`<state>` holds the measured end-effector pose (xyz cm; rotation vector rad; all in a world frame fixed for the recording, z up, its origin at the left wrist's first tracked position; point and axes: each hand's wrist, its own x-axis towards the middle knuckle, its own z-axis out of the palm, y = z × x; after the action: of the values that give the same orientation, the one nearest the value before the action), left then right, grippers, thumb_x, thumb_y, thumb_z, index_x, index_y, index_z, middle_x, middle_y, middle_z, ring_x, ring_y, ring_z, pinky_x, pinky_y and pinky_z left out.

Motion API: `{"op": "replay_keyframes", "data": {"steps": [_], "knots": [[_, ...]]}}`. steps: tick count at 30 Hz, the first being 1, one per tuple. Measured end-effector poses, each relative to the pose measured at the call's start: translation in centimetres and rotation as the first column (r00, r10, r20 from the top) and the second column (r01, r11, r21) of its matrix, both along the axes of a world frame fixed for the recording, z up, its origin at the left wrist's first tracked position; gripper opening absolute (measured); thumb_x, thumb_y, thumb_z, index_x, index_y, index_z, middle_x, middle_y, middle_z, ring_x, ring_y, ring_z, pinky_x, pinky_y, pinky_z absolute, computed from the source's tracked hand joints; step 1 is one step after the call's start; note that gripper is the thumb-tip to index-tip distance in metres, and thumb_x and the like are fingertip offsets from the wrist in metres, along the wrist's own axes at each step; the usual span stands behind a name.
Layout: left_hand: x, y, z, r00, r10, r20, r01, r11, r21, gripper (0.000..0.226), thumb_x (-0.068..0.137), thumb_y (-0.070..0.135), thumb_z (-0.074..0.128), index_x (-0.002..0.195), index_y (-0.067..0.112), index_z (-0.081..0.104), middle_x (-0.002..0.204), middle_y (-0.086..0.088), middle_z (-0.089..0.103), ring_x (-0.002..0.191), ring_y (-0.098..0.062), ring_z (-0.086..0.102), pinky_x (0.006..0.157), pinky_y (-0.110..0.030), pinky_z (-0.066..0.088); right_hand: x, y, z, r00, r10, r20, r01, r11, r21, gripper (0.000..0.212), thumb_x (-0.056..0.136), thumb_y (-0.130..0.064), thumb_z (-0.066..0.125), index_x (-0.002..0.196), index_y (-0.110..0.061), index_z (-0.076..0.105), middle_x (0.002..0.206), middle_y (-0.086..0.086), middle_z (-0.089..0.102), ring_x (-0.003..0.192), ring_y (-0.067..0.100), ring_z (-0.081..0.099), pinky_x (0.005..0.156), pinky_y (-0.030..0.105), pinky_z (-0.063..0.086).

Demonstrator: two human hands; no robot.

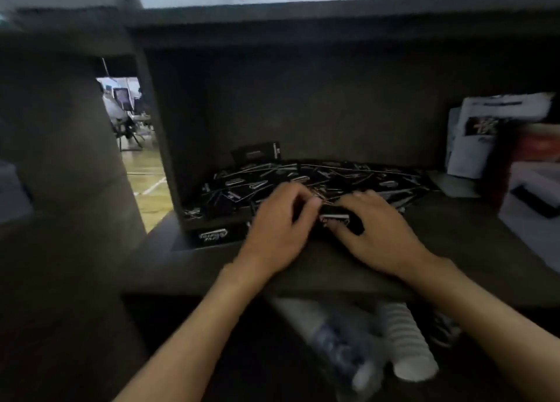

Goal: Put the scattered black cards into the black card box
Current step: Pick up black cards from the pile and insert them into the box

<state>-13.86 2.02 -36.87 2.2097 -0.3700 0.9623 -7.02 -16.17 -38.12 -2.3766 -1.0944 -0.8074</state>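
Many black cards [303, 174] lie scattered in a heap on the dark desk [454, 250], against its back wall. A black card box [257, 152] stands behind the heap. Another black box with a silver logo [212, 235] lies at the front left of the heap. My left hand [278, 229] and my right hand [378, 229] meet at the near edge of the heap. Between them they hold a small stack of black cards [335, 215]; the fingers of both hands curl round it. The frame is blurred.
Papers and booklets [485, 135] lean at the right end of the desk, with a red item [536, 147] beside them. Below the desk edge lie a water bottle [342, 347] and a stack of paper cups [406, 341]. A gap at left shows a hall floor [145, 171].
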Motion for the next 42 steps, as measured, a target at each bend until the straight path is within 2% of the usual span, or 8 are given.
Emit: {"op": "replay_keyframes", "data": {"steps": [6,12,23,28,34,37,39,42], "knots": [[-3.2,7.7,2.4,0.804,0.490,-0.338,-0.332,0.840,0.429,0.032,0.091,0.036,0.061,0.119,0.021,0.062,0.121,-0.005,0.057,0.112,-0.024,0.057,0.097,-0.038,0.047,-1.1,-0.9,0.4,0.995,-0.092,-0.023,0.092,0.996,0.005,0.028,0.084,-0.043,0.063,0.103,-0.023,0.063,0.085,-0.008,0.053,0.087,0.016,0.049,0.076,0.036,0.044],[-3.3,12.9,2.6,0.519,0.582,-0.626,-0.187,0.792,0.582,0.059,0.084,0.057,0.064,0.128,0.020,0.055,0.130,-0.005,0.053,0.115,-0.020,0.054,0.098,-0.033,0.046,-0.9,-0.9,0.5,0.998,-0.047,-0.031,0.047,0.999,0.000,0.026,0.081,-0.047,0.058,0.100,-0.029,0.063,0.083,-0.016,0.050,0.082,0.007,0.042,0.073,0.030,0.043],[-1.4,7.4,3.6,0.902,0.149,-0.405,-0.095,0.984,0.152,0.027,0.091,0.014,0.062,0.086,0.040,0.063,0.092,0.021,0.065,0.092,0.012,0.058,0.076,-0.012,0.045,-1.3,-0.9,0.4,0.987,0.056,-0.148,-0.052,0.998,0.027,0.053,0.076,-0.045,0.060,0.126,-0.033,0.046,0.108,-0.019,0.045,0.098,-0.001,0.043,0.082,0.016,0.037],[0.4,1.6,3.6,0.893,-0.132,-0.431,0.150,0.989,0.009,0.035,0.097,0.001,0.045,0.094,0.028,0.067,0.092,0.011,0.071,0.089,0.005,0.064,0.081,-0.016,0.051,-1.0,-0.9,0.1,0.996,-0.038,-0.081,0.038,0.999,0.002,0.055,0.076,-0.050,0.052,0.126,-0.027,0.052,0.120,-0.010,0.040,0.106,0.008,0.043,0.093,0.025,0.041],[3.4,-1.5,2.3,0.832,-0.334,-0.442,0.040,0.832,-0.553,0.032,0.098,0.009,0.037,0.098,0.022,0.067,0.095,-0.001,0.074,0.091,-0.015,0.069,0.079,-0.031,0.054,-0.1,-2.7,1.0,0.986,-0.054,-0.159,0.051,0.998,-0.029,0.024,0.078,-0.055,0.044,0.095,-0.039,0.050,0.090,-0.020,0.047,0.087,0.001,0.045,0.066,0.016,0.035],[5.3,0.7,1.6,0.909,-0.010,-0.417,-0.030,0.995,-0.090,0.021,0.099,0.020,0.047,0.103,0.027,0.066,0.102,0.006,0.069,0.092,-0.009,0.065,0.076,-0.020,0.048,0.6,-5.6,1.2,0.988,-0.104,-0.111,0.104,0.995,-0.006,0.015,0.083,-0.045,0.055,0.095,-0.036,0.052,0.089,-0.021,0.045,0.088,0.001,0.045,0.067,0.018,0.040],[5.8,1.3,0.0,0.908,0.164,-0.387,-0.011,0.929,0.369,0.026,0.097,0.027,0.052,0.121,0.025,0.062,0.121,0.005,0.062,0.116,-0.012,0.055,0.097,-0.027,0.044,0.3,-6.6,0.7,0.989,-0.105,-0.104,0.104,0.994,-0.014,0.017,0.083,-0.038,0.057,0.099,-0.033,0.052,0.088,-0.022,0.044,0.087,0.002,0.043,0.067,0.022,0.044],[4.6,1.2,-1.9,0.916,0.258,-0.306,-0.044,0.825,0.564,0.041,0.098,0.041,0.043,0.131,0.022,0.059,0.137,0.005,0.056,0.142,-0.019,0.028,0.117,-0.034,0.021,0.1,-6.5,0.2,0.991,-0.089,-0.101,0.087,0.996,-0.022,0.016,0.082,-0.035,0.057,0.095,-0.036,0.048,0.084,-0.020,0.046,0.085,0.002,0.041,0.064,0.024,0.044]]}}
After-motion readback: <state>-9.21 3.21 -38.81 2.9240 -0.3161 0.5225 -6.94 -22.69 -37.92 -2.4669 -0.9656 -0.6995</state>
